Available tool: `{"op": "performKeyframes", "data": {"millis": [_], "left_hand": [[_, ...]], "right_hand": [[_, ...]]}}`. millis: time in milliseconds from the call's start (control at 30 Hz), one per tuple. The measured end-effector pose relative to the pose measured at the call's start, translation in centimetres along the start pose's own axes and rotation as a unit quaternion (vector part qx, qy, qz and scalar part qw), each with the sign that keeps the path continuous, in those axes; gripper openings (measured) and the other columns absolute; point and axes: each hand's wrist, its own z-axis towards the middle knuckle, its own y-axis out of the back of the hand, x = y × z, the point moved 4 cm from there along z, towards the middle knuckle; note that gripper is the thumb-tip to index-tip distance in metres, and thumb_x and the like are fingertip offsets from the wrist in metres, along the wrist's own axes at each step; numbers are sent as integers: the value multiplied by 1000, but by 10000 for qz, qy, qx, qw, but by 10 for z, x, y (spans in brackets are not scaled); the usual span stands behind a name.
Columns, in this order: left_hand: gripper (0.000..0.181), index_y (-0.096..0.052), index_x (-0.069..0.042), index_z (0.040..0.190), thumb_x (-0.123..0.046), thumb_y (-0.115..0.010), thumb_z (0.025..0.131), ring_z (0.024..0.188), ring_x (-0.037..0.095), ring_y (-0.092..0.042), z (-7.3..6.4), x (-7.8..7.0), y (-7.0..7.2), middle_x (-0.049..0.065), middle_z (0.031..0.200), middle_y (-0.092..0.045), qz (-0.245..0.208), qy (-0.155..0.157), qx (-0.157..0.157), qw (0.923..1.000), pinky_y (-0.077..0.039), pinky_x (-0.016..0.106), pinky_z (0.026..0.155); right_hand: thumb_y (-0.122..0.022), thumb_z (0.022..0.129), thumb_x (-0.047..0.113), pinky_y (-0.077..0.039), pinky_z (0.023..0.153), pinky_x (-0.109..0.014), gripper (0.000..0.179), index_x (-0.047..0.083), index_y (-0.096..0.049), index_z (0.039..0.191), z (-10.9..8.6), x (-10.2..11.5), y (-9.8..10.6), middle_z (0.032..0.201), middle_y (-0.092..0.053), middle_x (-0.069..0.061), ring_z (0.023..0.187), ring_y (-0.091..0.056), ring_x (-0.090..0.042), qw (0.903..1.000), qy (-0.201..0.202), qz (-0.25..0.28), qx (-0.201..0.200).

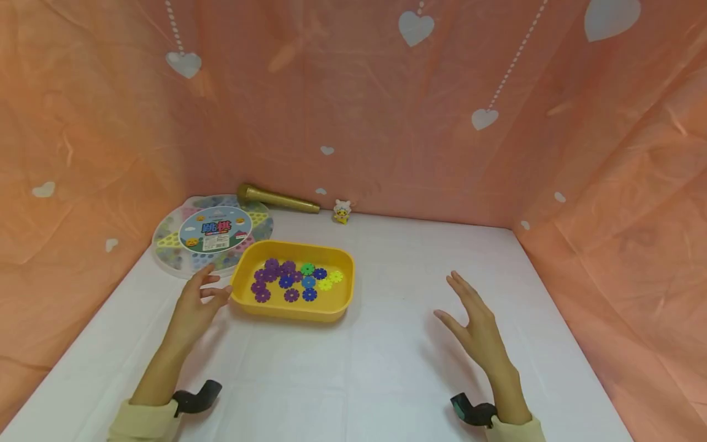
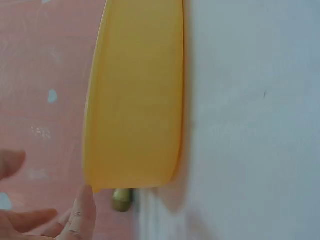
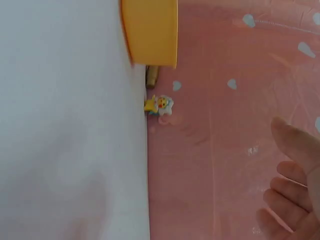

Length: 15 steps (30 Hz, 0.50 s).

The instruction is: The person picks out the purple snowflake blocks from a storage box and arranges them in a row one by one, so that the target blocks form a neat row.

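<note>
A yellow plastic tray point(image 1: 293, 312) stands left of the middle on the white table, its side wall point(image 2: 135, 100) filling much of the left wrist view. Inside lie several flower-shaped plastic discs, among them purple discs point(image 1: 262, 296), blue discs point(image 1: 309, 294), a green disc point(image 1: 307, 269) and yellow discs point(image 1: 336, 277). My left hand point(image 1: 193, 307) is beside the tray's left end, fingers loosely bent, thumb tip right at the rim. Well to the right of the tray, my right hand point(image 1: 480, 331) hovers over the table with fingers spread and nothing in it.
Behind the tray on the left lies a round Chinese checkers set point(image 1: 215, 228) in clear packaging. A gold microphone point(image 1: 282, 200) rests at its back edge. Near the back wall stands a small figurine point(image 1: 342, 212). Orange-pink cloth point(image 1: 353, 110) with white hearts encloses three sides.
</note>
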Motion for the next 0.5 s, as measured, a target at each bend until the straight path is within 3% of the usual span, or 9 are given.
{"op": "performKeyframes", "data": {"millis": [67, 200, 367, 500], "left_hand": [[62, -19, 13, 141, -12, -52, 95, 95, 22, -56, 3, 7, -2, 31, 125, -38, -290, 226, 75, 9993, -53, 16, 71], [51, -26, 17, 136, -3, -48, 94, 74, -4, -54, 9, 18, -9, 30, 114, -44, -759, 449, 37, 9961, -54, 18, 70], [41, -37, 20, 129, 2, -46, 93, 64, -4, -55, 15, 24, -15, 15, 92, -53, -1150, 665, -172, 9910, -53, 16, 64], [39, -41, 19, 127, 2, -47, 92, 61, -1, -55, 18, 23, -17, 9, 86, -51, -1173, 799, -265, 9895, -53, 16, 61]], "right_hand": [[-79, 70, 4, -31, 105, -17, 69, 2, -50, 132, 7, 4, -3, 136, -48, -15, 126, -45, -26, 9992, 107, 342, -177], [-79, 68, -3, -37, 100, -16, 63, -2, -54, 126, 23, 15, -16, 126, -55, -16, 118, -51, -28, 9935, 267, 1059, -311], [-76, 69, -8, -45, 95, -30, 56, -12, -53, 120, 49, 51, -35, 120, -56, -25, 110, -54, -37, 9839, 477, 1720, -49], [-75, 71, -7, -47, 91, -41, 54, -14, -52, 120, 66, 76, -56, 119, -55, -28, 108, -54, -40, 9778, 502, 2016, 279]]}}
